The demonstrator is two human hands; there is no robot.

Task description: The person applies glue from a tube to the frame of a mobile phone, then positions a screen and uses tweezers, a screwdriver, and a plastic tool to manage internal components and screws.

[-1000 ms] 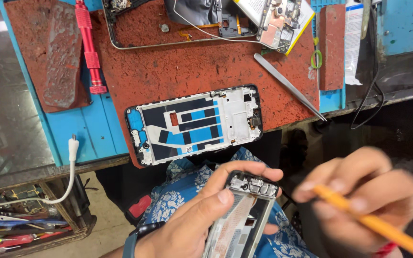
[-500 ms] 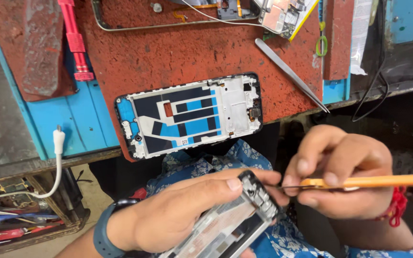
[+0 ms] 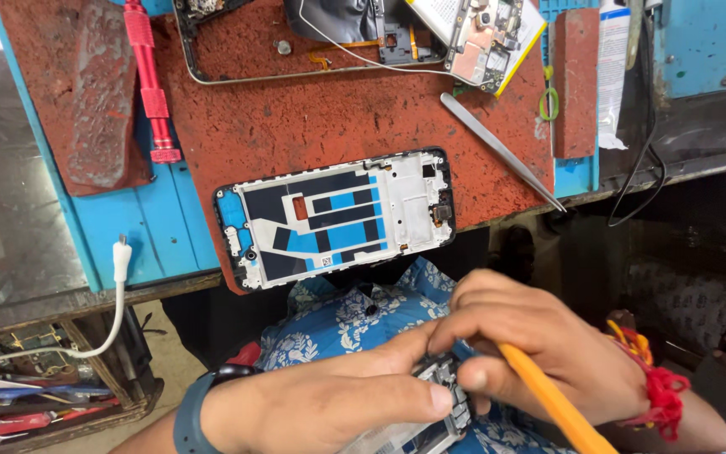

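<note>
**Phone part pinched over my lap, bench beyond**

Rust-red matting point(image 3: 355, 118) covers the workbench ahead of me, laid over a blue mat point(image 3: 178, 227), but the work itself sits low and close, above my blue floral shirt point(image 3: 346, 315).

Nearest, at 6 o'clock, my left hand point(image 3: 329, 403) comes in from the 7 o'clock side, a dark band point(image 3: 188, 416) on the wrist. Its thumb and fingers are clamped on a small phone assembly point(image 3: 434, 412), a grey and silver piece mostly hidden under my fingers. My right hand point(image 3: 539, 353) meets it from 4 o'clock, red thread point(image 3: 657, 391) tied at the wrist. Those fingers are closed around an orange tool point(image 3: 548, 399) whose shaft runs off toward 5 o'clock; its tip is tucked against the assembly where I cannot see it.

Farther out, at the bench edge, a phone frame point(image 3: 338, 219) lies flat, white with blue and black patches, tilted slightly up toward 2 o'clock. Toward 2 o'clock of it, metal tweezers point(image 3: 502, 151) lie diagonally. At 10 o'clock a red screwdriver point(image 3: 151, 80) rests upright along the mat's seam. A white cable point(image 3: 115, 294) hangs off the bench at 9 o'clock.

Farthest, at 12 o'clock, another opened phone point(image 3: 296, 46) and a circuit board point(image 3: 481, 42) lie at the top edge.
</note>
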